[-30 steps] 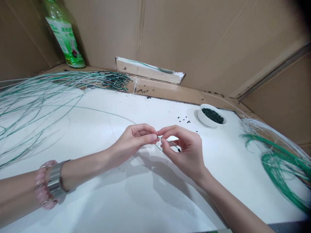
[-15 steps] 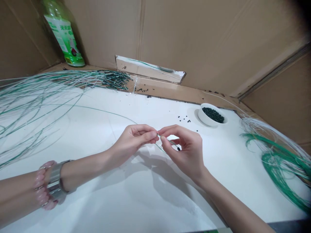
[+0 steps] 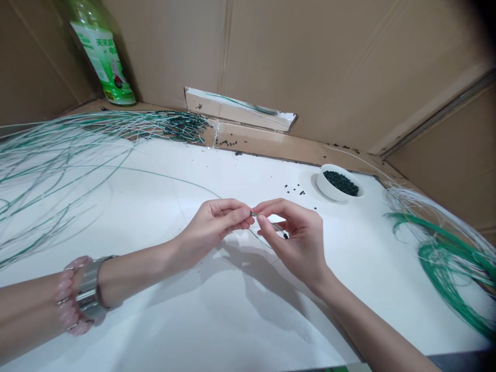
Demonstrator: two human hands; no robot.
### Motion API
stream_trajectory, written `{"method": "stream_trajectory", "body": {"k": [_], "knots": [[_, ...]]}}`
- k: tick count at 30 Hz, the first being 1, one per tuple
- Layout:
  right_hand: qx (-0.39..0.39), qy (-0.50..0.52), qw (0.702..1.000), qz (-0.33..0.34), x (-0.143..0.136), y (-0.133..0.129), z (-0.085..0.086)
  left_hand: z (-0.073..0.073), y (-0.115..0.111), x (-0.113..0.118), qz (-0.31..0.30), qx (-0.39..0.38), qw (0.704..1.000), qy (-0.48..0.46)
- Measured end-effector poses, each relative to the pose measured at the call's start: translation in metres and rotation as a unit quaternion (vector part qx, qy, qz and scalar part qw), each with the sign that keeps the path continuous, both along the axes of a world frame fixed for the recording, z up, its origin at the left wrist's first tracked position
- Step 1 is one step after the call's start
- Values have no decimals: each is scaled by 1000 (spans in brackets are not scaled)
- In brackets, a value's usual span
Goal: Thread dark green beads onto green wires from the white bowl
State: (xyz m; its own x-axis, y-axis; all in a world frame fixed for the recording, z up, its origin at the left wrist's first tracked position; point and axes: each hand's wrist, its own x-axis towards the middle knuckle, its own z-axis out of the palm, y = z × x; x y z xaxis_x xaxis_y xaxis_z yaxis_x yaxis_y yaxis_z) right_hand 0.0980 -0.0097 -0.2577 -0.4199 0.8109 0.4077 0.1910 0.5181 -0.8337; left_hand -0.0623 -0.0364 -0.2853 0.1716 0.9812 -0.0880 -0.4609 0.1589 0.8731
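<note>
My left hand point(image 3: 222, 222) pinches a thin green cord point(image 3: 194, 184) between thumb and fingertips. Facing it, my right hand point(image 3: 296, 232) is closed on the same cord, its thumb and forefinger almost touching the left fingertips. A small dark bead point(image 3: 285, 236) shows on the cord under the right palm. The cord trails away behind the left hand towards the far left, and a loop of it hangs below the fingers. What lies right between the fingertips is too small to make out.
A white bowl point(image 3: 323, 190) of dark beads point(image 3: 341, 183) stands at the back right, with loose beads nearby. Beaded cords point(image 3: 182, 126) lie at the back left by a green bottle point(image 3: 120, 95). Coiled green cords point(image 3: 434, 268) lie at the right. Cardboard walls point(image 3: 310, 62) enclose the table.
Both hands stay almost in place. The right thumb has shifted slightly along the cord, and a little more of it shows between the fingertips.
</note>
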Motion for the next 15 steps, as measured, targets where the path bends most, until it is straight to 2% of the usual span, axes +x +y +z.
{"method": "stream_trajectory", "body": {"k": [8,15], "knots": [[6,-3,1000,-4,-1,-1,-1,1,-1,-1,11,0,1000,27],[52,-14,998,-17,0,-3,-2,0,0,-1,44,39,993,106]]}}
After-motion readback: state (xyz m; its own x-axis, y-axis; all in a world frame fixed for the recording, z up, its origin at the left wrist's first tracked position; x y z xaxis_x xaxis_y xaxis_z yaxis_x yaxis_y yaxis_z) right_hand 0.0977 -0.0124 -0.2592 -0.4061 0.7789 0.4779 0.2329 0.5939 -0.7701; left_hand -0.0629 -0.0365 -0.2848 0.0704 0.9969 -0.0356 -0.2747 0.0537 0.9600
